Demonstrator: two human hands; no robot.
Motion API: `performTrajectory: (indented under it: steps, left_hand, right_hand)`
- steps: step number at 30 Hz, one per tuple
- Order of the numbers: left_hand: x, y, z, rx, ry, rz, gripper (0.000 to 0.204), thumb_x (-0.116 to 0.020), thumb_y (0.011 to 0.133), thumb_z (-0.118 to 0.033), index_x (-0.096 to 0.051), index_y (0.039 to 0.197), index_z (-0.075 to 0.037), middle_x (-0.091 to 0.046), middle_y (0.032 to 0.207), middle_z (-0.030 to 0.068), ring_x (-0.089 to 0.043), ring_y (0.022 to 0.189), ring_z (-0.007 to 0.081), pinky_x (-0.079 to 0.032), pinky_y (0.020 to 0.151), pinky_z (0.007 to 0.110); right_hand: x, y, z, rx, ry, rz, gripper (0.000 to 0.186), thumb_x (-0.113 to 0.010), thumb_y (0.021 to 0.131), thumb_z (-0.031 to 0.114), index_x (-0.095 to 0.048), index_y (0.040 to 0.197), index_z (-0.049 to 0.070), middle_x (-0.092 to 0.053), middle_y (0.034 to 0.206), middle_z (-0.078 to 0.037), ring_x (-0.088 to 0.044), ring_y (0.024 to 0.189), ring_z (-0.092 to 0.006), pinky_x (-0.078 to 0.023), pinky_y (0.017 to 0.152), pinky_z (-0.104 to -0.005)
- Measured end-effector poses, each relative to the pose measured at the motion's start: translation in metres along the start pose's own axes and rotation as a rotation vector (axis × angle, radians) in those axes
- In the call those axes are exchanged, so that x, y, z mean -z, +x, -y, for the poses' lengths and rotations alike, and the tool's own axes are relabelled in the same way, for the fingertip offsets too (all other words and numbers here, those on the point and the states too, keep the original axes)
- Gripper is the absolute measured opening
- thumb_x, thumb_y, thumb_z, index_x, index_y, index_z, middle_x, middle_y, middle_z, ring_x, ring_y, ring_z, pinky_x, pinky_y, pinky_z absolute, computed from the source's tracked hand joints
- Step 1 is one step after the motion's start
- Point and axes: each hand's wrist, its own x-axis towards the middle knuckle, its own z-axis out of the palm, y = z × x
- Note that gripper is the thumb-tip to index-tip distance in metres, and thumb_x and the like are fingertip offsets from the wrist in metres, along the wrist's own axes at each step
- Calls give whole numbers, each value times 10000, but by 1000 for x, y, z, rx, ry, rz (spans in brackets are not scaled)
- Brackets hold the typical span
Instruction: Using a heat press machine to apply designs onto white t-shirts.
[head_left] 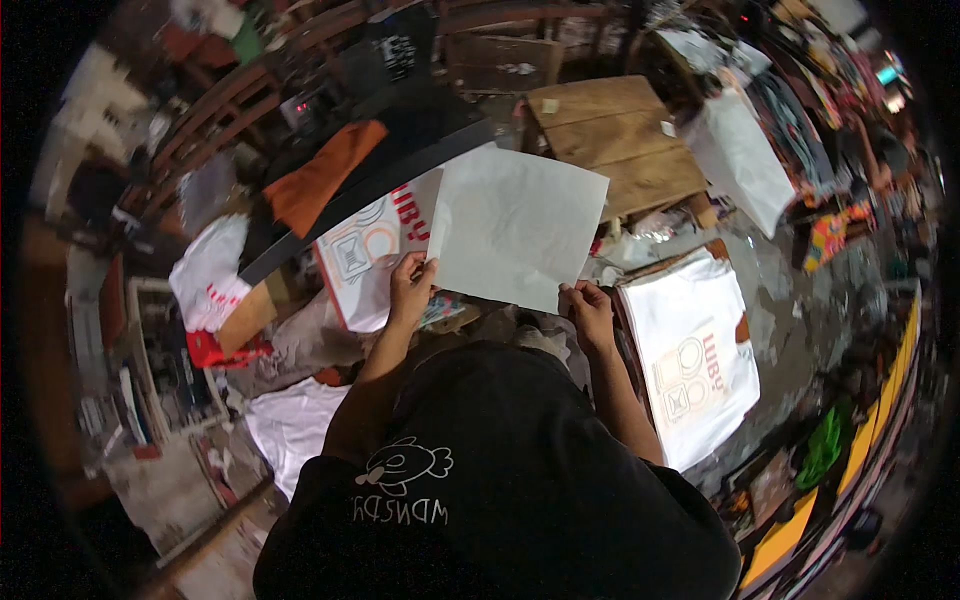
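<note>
On my remote feed, the left hand (pixel 408 288) pinches the lower-left corner of a thin, pale grey, squarish sheet (pixel 518 228); the right hand (pixel 592 310) pinches its lower-right corner. It partly hides a white, red-printed garment (pixel 362 255). Rightward, I see a crumpled, bright-green plastic bag (pixel 824 448), contents indiscernible.

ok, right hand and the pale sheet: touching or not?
Touching. The head view shows the right hand with its fingertips at the lower right corner of the sheet, no gap between them.
</note>
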Motion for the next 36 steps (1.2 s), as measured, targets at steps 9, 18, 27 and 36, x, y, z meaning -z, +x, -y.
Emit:
performTrajectory:
  steps: [9,18,27,36]
  left_hand:
    - [75,-56,50,109,130,-249,240,-661,1016,-201,-631,1144,-1,-707,823,56,-672,613,115,-480,494,255]
    - [82,-82,86,222,-103,-279,253,-659,1002,-161,-642,1159,37,-733,945,121,-727,699,177,-559,554,286]
    - [91,-104,103,-512,747,-150,259,-716,939,-198,-691,1088,13,-718,953,84,-681,866,148,-550,749,320]
    - [44,-113,114,421,-453,216,324,-716,963,-235,-663,1217,-41,-690,1088,49,-650,922,142,-550,823,337]
  right_hand:
    - [-38,48,-58,-151,-233,171,228,-705,973,175,-661,765,91,-572,663,48,-465,525,-49,-351,477,-244]
    - [-32,61,-78,-225,-301,275,59,-660,977,99,-683,961,47,-707,904,-30,-674,780,-112,-557,678,-258]
    - [-34,72,-75,-56,-364,311,124,-643,993,148,-676,1085,70,-714,994,-42,-697,820,-136,-607,664,-298]
    - [-77,53,-66,-182,-146,69,392,-756,940,168,-576,1276,77,-668,1112,-56,-651,956,-198,-539,767,-391]
